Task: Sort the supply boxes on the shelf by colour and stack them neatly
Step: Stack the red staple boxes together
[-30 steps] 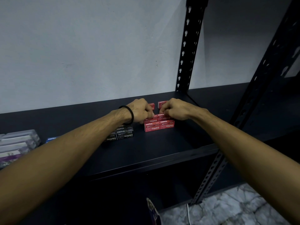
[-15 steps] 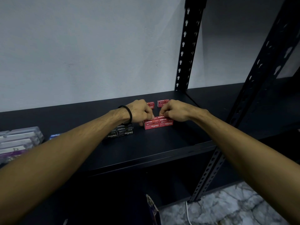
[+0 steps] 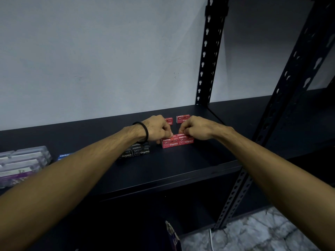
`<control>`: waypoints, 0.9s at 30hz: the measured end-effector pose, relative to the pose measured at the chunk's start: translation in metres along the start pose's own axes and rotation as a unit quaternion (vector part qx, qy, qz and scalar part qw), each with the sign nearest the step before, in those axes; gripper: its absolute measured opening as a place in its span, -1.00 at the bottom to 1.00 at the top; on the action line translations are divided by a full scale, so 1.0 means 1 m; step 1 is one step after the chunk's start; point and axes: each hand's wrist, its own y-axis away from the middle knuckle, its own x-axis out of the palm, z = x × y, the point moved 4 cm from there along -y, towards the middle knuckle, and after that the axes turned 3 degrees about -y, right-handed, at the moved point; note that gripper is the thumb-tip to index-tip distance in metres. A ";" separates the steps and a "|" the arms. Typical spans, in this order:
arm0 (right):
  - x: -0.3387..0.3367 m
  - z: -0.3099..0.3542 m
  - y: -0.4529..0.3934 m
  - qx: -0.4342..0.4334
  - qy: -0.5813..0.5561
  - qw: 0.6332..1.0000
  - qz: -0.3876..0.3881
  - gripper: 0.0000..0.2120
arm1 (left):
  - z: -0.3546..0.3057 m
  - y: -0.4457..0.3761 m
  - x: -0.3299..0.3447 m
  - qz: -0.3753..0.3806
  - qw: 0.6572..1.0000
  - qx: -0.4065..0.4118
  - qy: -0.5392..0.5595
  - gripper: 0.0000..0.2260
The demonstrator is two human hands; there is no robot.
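The red group appears to be the step in hand: a block of red staple boxes [image 3: 177, 141] is being squared up near the middle of the dark shelf [image 3: 181, 169], well forward of the wall. The left hand [image 3: 156, 129] is held at the block's left top edge and the right hand [image 3: 194, 128] at its right top edge; on both, the fingers are curled tightly down with the tips pinched against the uppermost boxes, though how much of a box each hand encloses cannot be told. The block is laid with its long axis across the shelf, left to right, and its printed front faces are turned toward the shelf's front edge. Two loose red boxes [image 3: 183, 118] are seen behind the hands, nearer the wall, set apart from each other and from the block. A stack of black staple boxes [image 3: 140, 151] is placed just left of the red block, partly hidden by the left forearm. The next move is judged to call for the loose red boxes to be fetched forward and set onto the block in the same orientation, edges flush.
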 end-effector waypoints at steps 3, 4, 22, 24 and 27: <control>-0.003 -0.003 -0.002 0.002 -0.011 0.999 -0.030 -0.77 | 0.002 -0.003 -0.009 -0.028 1.000 0.001 -0.005 -0.86; -0.005 -0.004 -0.003 0.001 -0.011 0.999 -0.048 -0.78 | 0.003 -0.005 -0.013 -0.039 0.999 0.003 -0.004 -0.85; -0.022 -0.030 -0.059 0.000 0.075 0.970 -0.233 -0.65 | 0.037 -0.066 -0.008 -0.129 0.989 -0.062 0.031 -0.77; -0.021 -0.031 -0.066 0.008 0.075 0.977 -0.202 -0.66 | 0.038 -0.067 -0.007 -0.128 0.989 -0.065 0.030 -0.80; -0.018 -0.034 -0.073 0.017 0.059 0.986 -0.158 -0.63 | 0.040 -0.069 -0.006 -0.131 0.989 -0.058 0.038 -0.83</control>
